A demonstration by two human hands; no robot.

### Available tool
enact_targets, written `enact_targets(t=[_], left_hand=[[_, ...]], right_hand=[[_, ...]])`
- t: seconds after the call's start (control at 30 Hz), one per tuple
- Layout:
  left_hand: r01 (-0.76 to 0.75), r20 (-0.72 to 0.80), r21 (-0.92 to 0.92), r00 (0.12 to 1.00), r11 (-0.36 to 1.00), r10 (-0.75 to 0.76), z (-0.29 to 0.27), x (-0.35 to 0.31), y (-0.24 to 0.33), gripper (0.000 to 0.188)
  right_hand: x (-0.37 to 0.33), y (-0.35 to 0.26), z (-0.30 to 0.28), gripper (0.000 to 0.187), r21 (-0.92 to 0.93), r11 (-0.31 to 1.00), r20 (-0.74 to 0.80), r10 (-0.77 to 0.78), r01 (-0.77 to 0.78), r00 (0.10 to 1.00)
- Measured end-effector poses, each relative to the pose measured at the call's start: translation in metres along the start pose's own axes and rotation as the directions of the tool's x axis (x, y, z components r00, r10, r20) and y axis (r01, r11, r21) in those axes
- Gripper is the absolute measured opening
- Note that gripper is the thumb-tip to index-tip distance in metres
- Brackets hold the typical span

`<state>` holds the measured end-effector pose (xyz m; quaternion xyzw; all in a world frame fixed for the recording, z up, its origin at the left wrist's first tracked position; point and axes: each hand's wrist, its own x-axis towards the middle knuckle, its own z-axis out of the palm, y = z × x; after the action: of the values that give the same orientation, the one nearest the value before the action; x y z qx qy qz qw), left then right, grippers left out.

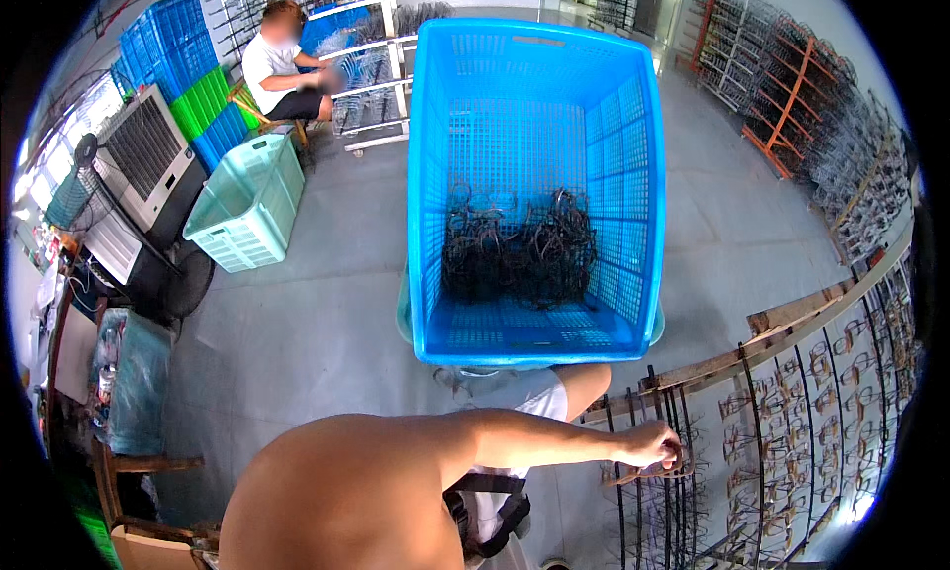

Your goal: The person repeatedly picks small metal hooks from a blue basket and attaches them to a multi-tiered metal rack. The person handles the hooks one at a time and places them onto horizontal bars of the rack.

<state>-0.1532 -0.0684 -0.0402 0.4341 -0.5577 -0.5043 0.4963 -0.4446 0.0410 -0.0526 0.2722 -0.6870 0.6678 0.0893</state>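
My left arm reaches across to the right, and my left hand (648,446) is closed over a thin brown eyeglass frame (638,477) beside the dark upright rods of a rack (683,516). My fingers partly cover the frame. My right hand is out of sight. In front of me stands a large blue plastic crate (537,356), tilted so its inside faces me. A tangled heap of dark, thin frames (520,248) lies in it. More frames (782,431) hang in rows along the rack at the right.
A pale green crate (247,209) rests on the floor at the left, near an air cooler (148,159) and a standing fan (129,204). Farther back, a seated person (282,65) works at a white rack (396,75). Loaded racks (792,105) line the far right.
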Motion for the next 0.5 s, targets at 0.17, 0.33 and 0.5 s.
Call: enact_targets(t=[0.17,0.33,0.5], left_hand=[[0.028,0.002,-0.018,1.0,0.999,-0.028,-0.002,0.0,0.0,0.014],[-0.073,-0.005,0.196,0.997,0.978,0.076,-0.013,0.0,0.007,0.013],[0.011,0.049,0.117,0.999,0.993,-0.016,-0.01,0.005,0.012,0.019]], right_hand=[[-0.001,-0.029,-0.005,0.029,-0.003,1.0,0.025,-0.016,0.016,1.0],[-0.012,-0.056,-0.005,0.03,-0.019,0.999,0.021,-0.036,0.037,0.999],[-0.011,-0.057,-0.005,0.031,-0.043,0.997,0.023,-0.056,0.057,0.998]])
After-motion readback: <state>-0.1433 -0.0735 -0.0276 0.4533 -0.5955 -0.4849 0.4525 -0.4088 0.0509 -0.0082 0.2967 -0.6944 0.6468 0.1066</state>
